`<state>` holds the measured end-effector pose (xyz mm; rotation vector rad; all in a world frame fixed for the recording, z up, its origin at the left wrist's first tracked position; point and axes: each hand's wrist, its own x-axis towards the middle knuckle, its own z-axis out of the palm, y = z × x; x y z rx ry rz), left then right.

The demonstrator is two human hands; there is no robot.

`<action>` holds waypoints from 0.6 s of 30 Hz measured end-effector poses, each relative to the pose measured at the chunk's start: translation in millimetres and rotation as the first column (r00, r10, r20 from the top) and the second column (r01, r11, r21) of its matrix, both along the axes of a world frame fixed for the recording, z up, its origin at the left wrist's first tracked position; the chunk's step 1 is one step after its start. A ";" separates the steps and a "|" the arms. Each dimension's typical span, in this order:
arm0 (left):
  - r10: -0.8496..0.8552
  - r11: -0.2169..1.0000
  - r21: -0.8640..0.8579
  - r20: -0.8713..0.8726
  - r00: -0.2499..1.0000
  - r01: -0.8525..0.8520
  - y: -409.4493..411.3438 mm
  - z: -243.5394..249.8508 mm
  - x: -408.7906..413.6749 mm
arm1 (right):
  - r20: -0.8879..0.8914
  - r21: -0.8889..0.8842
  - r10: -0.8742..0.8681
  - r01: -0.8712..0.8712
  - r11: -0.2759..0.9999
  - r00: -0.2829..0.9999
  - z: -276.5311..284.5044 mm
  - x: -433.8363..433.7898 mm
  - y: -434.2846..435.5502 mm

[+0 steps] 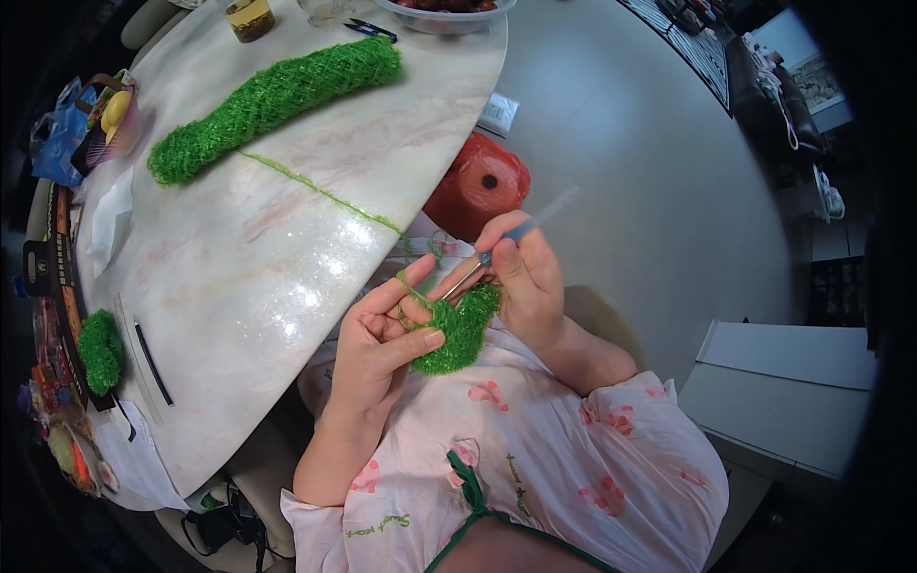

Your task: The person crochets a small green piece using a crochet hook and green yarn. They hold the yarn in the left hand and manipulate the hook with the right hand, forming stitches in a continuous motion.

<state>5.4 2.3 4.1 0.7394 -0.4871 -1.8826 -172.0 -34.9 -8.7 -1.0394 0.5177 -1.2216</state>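
Observation:
My left hand [387, 344] pinches a small piece of green crochet work [458, 336] between thumb and fingers, with green yarn running over its raised index finger. In my right hand [526, 279] is a crochet hook [519, 230] with a blue-grey handle; its metal shaft reaches down to the top edge of the work, and the tip is hidden there. A strand of yarn [315, 185] leads across the table to a long skein of shiny green yarn [279, 104]. Both hands are above the lap, beside the table edge.
On the marble-look table [286, 236] are thread snips [370, 30], a glass of drink [247, 18], a bowl [448, 18], a green yarn piece [102, 351], a black pen [153, 363], a ruler [137, 358] and papers [132, 451]. A red stool [478, 188] stands beyond the table edge; a white box [784, 394] is at right.

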 end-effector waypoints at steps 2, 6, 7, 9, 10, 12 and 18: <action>0.019 1.000 0.001 0.033 0.999 -0.019 -0.5 2.9 -2.3 | 0.048 0.075 0.050 -0.054 0.996 0.998 4.4 2.6 -0.9; 0.137 0.990 -0.066 0.149 0.979 -0.129 4.2 7.3 -11.3 | -0.115 -0.143 -0.013 -0.003 0.990 0.993 9.0 9.2 1.1; 0.159 0.984 -0.106 0.157 0.975 -0.144 4.7 7.3 -12.4 | -0.270 -0.475 -0.256 0.103 0.874 0.928 8.3 10.9 1.8; 0.156 0.983 -0.123 0.143 0.977 -0.139 5.0 6.1 -12.0 | -0.311 -0.935 -0.673 -0.089 0.344 0.671 7.2 3.8 -2.7; 0.130 0.988 -0.100 0.121 0.984 -0.118 4.7 5.3 -10.5 | -0.191 -0.973 -0.687 -0.041 0.228 0.701 4.1 5.4 -5.2; 0.067 0.996 -0.067 0.089 0.994 -0.062 3.3 3.9 -5.3 | -0.261 -0.913 -0.549 -0.018 0.408 0.794 0.4 2.3 -10.9; -0.029 0.996 -0.083 0.055 0.998 0.033 -0.2 1.5 9.0 | 0.044 0.091 -0.056 0.052 0.994 0.997 3.5 0.4 -8.0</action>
